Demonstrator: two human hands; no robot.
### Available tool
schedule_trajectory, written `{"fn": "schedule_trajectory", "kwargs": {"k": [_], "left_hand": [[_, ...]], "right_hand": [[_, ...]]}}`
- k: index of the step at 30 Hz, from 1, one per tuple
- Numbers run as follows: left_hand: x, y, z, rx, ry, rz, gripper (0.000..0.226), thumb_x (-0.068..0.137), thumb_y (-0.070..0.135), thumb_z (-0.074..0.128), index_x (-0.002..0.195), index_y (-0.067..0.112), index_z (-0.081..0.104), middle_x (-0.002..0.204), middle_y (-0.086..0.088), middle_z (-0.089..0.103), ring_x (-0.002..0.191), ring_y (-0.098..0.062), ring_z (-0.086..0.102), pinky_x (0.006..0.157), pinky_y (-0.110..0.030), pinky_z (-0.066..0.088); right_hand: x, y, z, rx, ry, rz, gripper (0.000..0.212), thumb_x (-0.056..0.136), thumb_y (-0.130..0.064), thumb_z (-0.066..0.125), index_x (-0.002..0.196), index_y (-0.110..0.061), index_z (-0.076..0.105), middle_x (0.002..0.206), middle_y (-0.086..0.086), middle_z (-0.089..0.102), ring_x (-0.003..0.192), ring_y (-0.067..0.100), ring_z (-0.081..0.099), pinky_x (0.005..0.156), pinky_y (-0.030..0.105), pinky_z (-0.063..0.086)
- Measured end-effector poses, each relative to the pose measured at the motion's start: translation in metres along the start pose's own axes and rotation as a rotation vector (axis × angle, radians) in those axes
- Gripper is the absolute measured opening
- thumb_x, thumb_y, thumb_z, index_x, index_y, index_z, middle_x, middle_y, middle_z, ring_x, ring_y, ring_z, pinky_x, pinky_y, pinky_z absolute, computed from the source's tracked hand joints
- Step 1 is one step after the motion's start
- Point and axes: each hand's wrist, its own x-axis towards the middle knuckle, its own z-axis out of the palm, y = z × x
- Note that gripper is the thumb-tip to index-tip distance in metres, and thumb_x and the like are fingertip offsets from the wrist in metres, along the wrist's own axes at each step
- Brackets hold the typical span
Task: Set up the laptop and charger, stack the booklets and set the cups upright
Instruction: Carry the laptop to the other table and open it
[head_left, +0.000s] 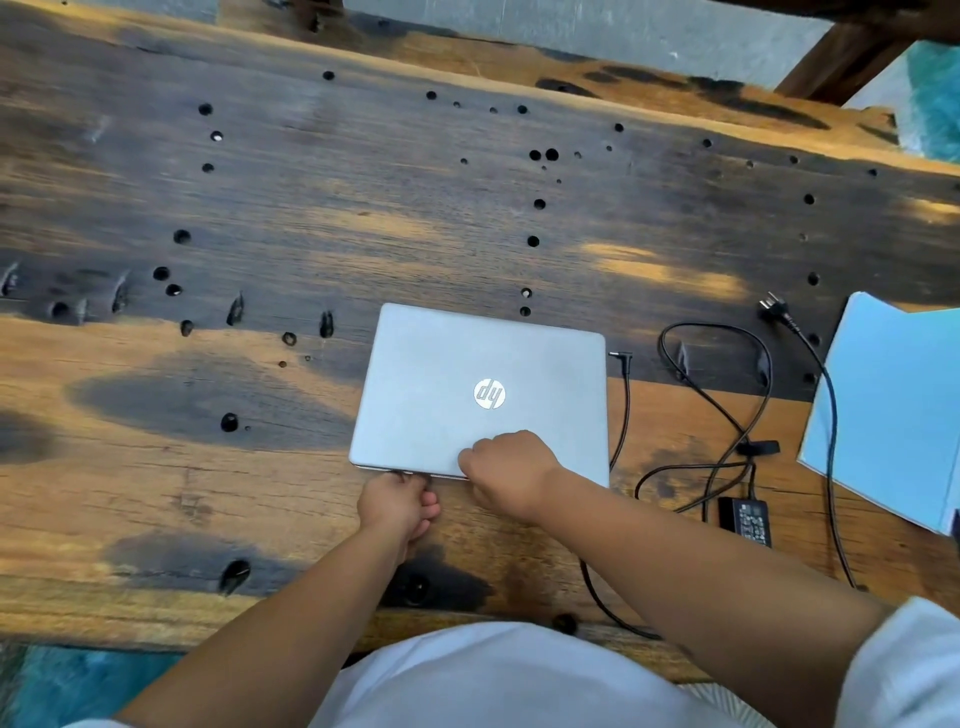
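A closed silver laptop lies flat on the wooden table, its front edge towards me. My left hand is curled at that front edge, fingertips under the lid's lip. My right hand rests on the lid's near part, fingers bent over the same edge. To the right lies the black charger brick with its tangled cable. The barrel plug lies beside the laptop's right side, not plugged in. The wall plug lies further right. Light blue booklets lie at the right edge. No cups are in view.
The table top is rough dark wood with many drilled holes. One strand of the cable runs over the booklets and another drops off the near table edge. A wooden beam stands at the far right corner. Teal flooring shows below.
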Motion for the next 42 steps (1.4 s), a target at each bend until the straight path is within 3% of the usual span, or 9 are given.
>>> {"fn": "schedule_trajectory", "kwargs": {"k": [7, 11, 24, 29, 34, 42], "left_hand": [[0.000, 0.001, 0.001, -0.002, 0.002, 0.014, 0.023, 0.094, 0.031, 0.060, 0.079, 0.014, 0.063, 0.063, -0.002, 0.071, 0.049, -0.011, 0.066, 0.046, -0.020, 0.048], [0.000, 0.002, 0.001, 0.003, -0.011, 0.020, 0.029, 0.093, 0.036, 0.064, 0.080, 0.011, 0.062, 0.064, -0.004, 0.069, 0.049, -0.013, 0.064, 0.048, -0.021, 0.049], [0.000, 0.003, -0.001, 0.050, -0.028, 0.046, 0.026, 0.095, 0.032, 0.063, 0.085, 0.008, 0.063, 0.070, -0.006, 0.070, 0.053, -0.013, 0.066, 0.047, -0.022, 0.050], [0.001, 0.003, -0.001, 0.062, -0.029, 0.037, 0.027, 0.095, 0.033, 0.063, 0.087, 0.008, 0.065, 0.070, -0.005, 0.071, 0.054, -0.012, 0.067, 0.047, -0.022, 0.049], [0.001, 0.005, -0.001, 0.088, -0.042, 0.033, 0.028, 0.095, 0.032, 0.063, 0.091, 0.005, 0.064, 0.070, -0.006, 0.071, 0.052, -0.012, 0.065, 0.045, -0.022, 0.050], [0.000, 0.008, -0.001, 0.097, -0.045, 0.007, 0.027, 0.095, 0.032, 0.062, 0.089, 0.006, 0.063, 0.073, -0.008, 0.072, 0.055, -0.014, 0.067, 0.044, -0.023, 0.049]], "right_hand": [[-0.016, 0.005, -0.017, 0.015, 0.113, -0.027, 0.006, 0.090, -0.017, 0.049, 0.087, -0.013, 0.047, 0.088, 0.008, 0.061, 0.075, 0.034, 0.060, 0.049, 0.030, 0.020], [-0.025, 0.007, -0.037, 0.021, 0.179, -0.020, 0.012, 0.090, -0.020, 0.050, 0.095, -0.011, 0.055, 0.093, 0.008, 0.064, 0.082, 0.035, 0.062, 0.056, 0.033, 0.028], [-0.039, 0.056, -0.128, 0.018, 0.385, 0.078, 0.017, 0.090, -0.042, 0.057, 0.089, -0.025, 0.059, 0.090, -0.005, 0.067, 0.083, 0.025, 0.064, 0.059, 0.029, 0.039], [-0.031, 0.086, -0.164, 0.111, 0.584, 0.185, 0.014, 0.090, -0.038, 0.065, 0.090, -0.024, 0.068, 0.090, -0.003, 0.070, 0.085, 0.026, 0.064, 0.061, 0.030, 0.041], [-0.003, 0.116, -0.198, 0.173, 0.617, 0.334, 0.014, 0.089, -0.038, 0.068, 0.089, -0.024, 0.069, 0.088, -0.001, 0.071, 0.085, 0.026, 0.065, 0.067, 0.036, 0.052], [0.043, 0.155, -0.222, 0.238, 0.609, 0.509, 0.015, 0.091, -0.038, 0.065, 0.083, -0.026, 0.064, 0.081, -0.002, 0.062, 0.082, 0.027, 0.062, 0.064, 0.032, 0.045]]}}
